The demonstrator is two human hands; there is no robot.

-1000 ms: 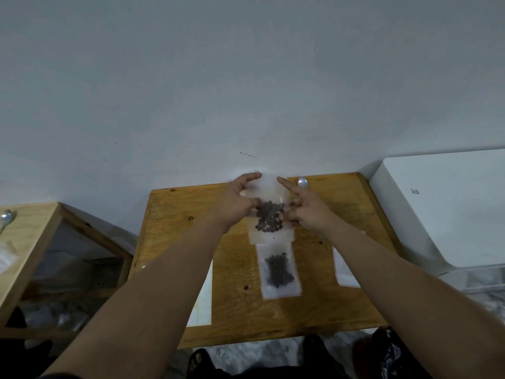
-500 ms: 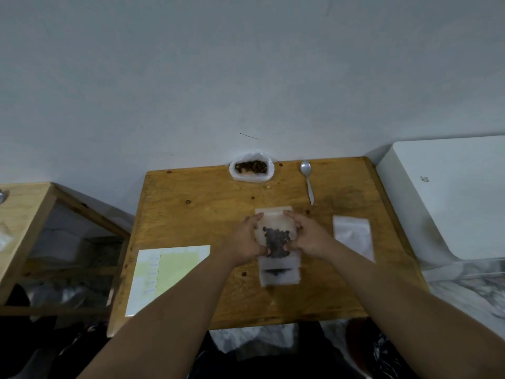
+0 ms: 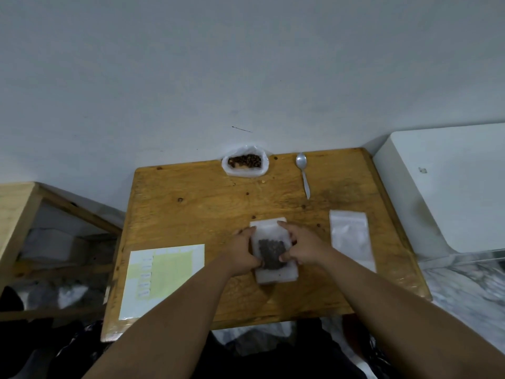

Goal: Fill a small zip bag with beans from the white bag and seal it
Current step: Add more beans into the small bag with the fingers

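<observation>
Head camera looks down at two bare arms that reach over a wooden table (image 3: pixel 191 209). The left hand (image 3: pixel 243 253) and the right hand (image 3: pixel 302 247) are close together, one on each side of a small zip bag (image 3: pixel 269 233). Both hands hold that bag, with the fingers curled round its long sides and the thumbs pinching its front. The small zip bag is in the middle of the table, a bit nearer the near edge than the far edge. A clump of dark beans (image 3: pixel 271 254) sits in its lower half, and its upper half looks flat. I cannot tell if its top is closed. A second bag (image 3: pixel 276 276) lies flat under it, and its near end pokes out toward the person. Just to the right lies a clear flat bag (image 3: pixel 349 236), apart from the hands, near the right edge. A sheet of paper (image 3: pixel 164 277) with yellow parts lies by the near left corner. At the far edge, against the wall, sits the white bag (image 3: pixel 244 166), open at the top, with brown beans (image 3: pixel 244 160) inside. A spoon (image 3: pixel 303 173) lies to its right, bowl toward the wall. Off the right edge stands a big white box (image 3: pixel 451 187). Off the left edge is a wooden shelf (image 3: pixel 16 212).
</observation>
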